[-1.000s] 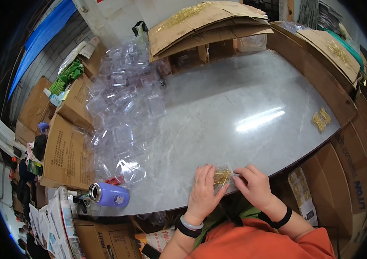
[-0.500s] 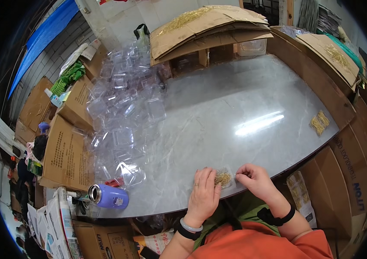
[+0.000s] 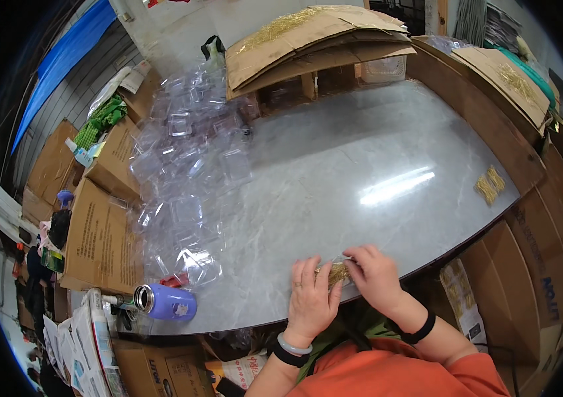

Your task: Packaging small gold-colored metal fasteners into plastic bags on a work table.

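A small clear plastic box with thin gold strands (image 3: 338,272) inside lies at the table's near edge, between my hands. My left hand (image 3: 312,298) braces the box from the left, its long fingers along that side and its thumb at the near side. My right hand (image 3: 377,279) reaches over the box's right edge. Its fingers are bent toward the thumb, close to the strands; whatever is between the fingertips is hidden. The box's own edges are mostly covered by the two hands.
Many clear plastic boxes (image 3: 192,165) are heaped on the left of the grey table (image 3: 314,198). A purple flask (image 3: 174,302) lies near the front left. Gold bundles (image 3: 489,185) rest at the right edge. Cardboard (image 3: 321,46) covers a shelf at the back.
My right hand has moved left from beside the box onto its right edge, now covering part of the gold strands. My left hand has stayed nearly where it was.
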Motion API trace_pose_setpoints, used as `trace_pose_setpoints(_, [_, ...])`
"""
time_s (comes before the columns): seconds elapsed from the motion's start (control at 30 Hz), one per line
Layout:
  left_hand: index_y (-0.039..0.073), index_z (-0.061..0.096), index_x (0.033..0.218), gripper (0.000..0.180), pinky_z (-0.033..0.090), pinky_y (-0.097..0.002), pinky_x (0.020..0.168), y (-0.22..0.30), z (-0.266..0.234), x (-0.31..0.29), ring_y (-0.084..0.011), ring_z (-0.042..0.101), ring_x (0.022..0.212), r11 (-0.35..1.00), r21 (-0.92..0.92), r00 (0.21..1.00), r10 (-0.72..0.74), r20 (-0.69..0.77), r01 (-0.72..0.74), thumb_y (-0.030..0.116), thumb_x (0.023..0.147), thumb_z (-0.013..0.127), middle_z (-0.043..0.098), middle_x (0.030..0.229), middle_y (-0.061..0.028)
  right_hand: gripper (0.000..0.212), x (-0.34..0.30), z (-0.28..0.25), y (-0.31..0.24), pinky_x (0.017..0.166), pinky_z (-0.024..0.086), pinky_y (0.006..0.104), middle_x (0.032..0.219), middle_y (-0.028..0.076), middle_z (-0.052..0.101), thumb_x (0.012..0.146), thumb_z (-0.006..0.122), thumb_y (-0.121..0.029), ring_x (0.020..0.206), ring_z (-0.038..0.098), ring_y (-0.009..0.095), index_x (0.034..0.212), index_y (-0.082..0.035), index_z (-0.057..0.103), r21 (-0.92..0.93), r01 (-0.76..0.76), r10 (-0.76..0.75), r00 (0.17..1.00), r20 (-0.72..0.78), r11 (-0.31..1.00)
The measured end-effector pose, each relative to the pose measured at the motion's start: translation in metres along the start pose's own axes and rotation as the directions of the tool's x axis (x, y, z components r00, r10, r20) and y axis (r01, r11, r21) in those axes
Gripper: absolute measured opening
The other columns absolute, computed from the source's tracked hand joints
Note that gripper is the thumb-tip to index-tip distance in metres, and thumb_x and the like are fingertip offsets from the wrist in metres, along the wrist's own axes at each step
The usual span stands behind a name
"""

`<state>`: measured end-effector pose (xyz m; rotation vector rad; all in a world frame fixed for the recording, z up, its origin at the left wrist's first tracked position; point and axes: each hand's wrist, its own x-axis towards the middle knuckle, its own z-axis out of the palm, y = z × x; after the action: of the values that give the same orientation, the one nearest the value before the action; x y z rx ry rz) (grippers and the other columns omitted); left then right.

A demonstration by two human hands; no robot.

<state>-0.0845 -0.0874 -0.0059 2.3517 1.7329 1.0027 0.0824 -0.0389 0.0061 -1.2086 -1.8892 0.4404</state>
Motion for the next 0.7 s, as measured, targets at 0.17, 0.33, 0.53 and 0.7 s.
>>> trace_pose_setpoints(0.17, [0.000, 0.058, 0.127, 0.044, 0.036, -0.0545, 0.114, -0.002, -0.002, -0.003, -0.0439, 0.047, 0.126, 1.000, -0.008, 0.999, 0.000, -0.042, 0.000, 0.021, 0.091, 0.071, 0.052, 0.133, -0.0212, 0.014, 0.013, 0.000, -0.010, 0.064, 0.054, 0.0417, 0.095, 0.011, 0.062, 0.090, 0.072, -0.009, 0.076, 0.066, 0.033, 0.103, -0.010, 0.067, -0.062, 0.093, -0.092, 0.996, 0.020, 0.994])
trace_pose_setpoints(0.33, [0.002, 0.062, 0.122, 0.043, 0.035, -0.0583, 0.113, 0.003, -0.006, 0.000, -0.0390, 0.049, 0.123, 0.994, 0.106, 0.996, 0.019, -0.090, -0.009, 0.026, 0.088, 0.073, 0.055, 0.128, -0.0172, 0.014, 0.010, 0.004, 0.003, 0.066, 0.054, 0.0403, 0.095, 0.011, 0.061, 0.089, 0.072, -0.010, 0.077, 0.066, 0.033, 0.103, -0.008, 0.067, 0.149, 0.029, -0.026, 0.999, -0.021, 0.988])
trace_pose_setpoints(0.53, [0.003, 0.063, 0.120, 0.043, 0.034, -0.0591, 0.113, 0.001, -0.003, -0.002, -0.0367, 0.050, 0.123, 0.989, 0.145, 0.995, 0.032, -0.091, -0.019, 0.029, 0.087, 0.074, 0.057, 0.127, -0.0157, 0.013, 0.014, -0.004, 0.004, 0.070, 0.054, 0.0412, 0.096, 0.012, 0.062, 0.090, 0.072, -0.010, 0.083, 0.066, 0.032, 0.102, -0.007, 0.068, 0.121, 0.076, -0.092, 0.987, 0.134, 0.990])
trace_pose_setpoints(0.7, [0.001, 0.060, 0.122, 0.046, 0.037, -0.0568, 0.112, -0.002, 0.003, -0.004, -0.0380, 0.050, 0.123, 0.996, 0.083, 0.991, 0.035, -0.131, -0.024, 0.027, 0.087, 0.075, 0.057, 0.128, -0.0168, 0.012, 0.012, -0.006, 0.005, 0.070, 0.054, 0.0417, 0.096, 0.013, 0.062, 0.089, 0.073, -0.009, 0.082, 0.066, 0.032, 0.100, -0.006, 0.068, 0.232, -0.077, 0.060, 0.995, 0.079, 0.970])
